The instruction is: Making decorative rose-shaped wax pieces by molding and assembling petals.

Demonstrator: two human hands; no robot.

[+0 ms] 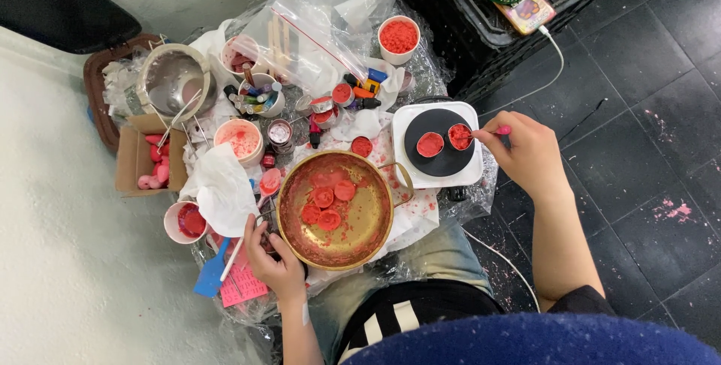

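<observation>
Dark floor tiles surround a low, plastic-covered work surface (pixel 420 222) crowded with red wax.
Right hand (pixel 526 151) pinches a pink-handled spoon (pixel 481 134) over the small black hot plate (pixel 443 143), beside a red wax disc (pixel 429 144), probably for melting; left hand (pixel 274 256) curls around the handle of the brass pan (pixel 336 211), seemingly steadying its wax pieces (pixel 328 203).

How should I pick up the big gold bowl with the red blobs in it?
Probably by its rim, with both hands on opposite sides. The gold bowl is wide and shallow, so one hand could tip it. The left hand is already at its near-left edge; the loop handle on the right offers a second hold.
</observation>
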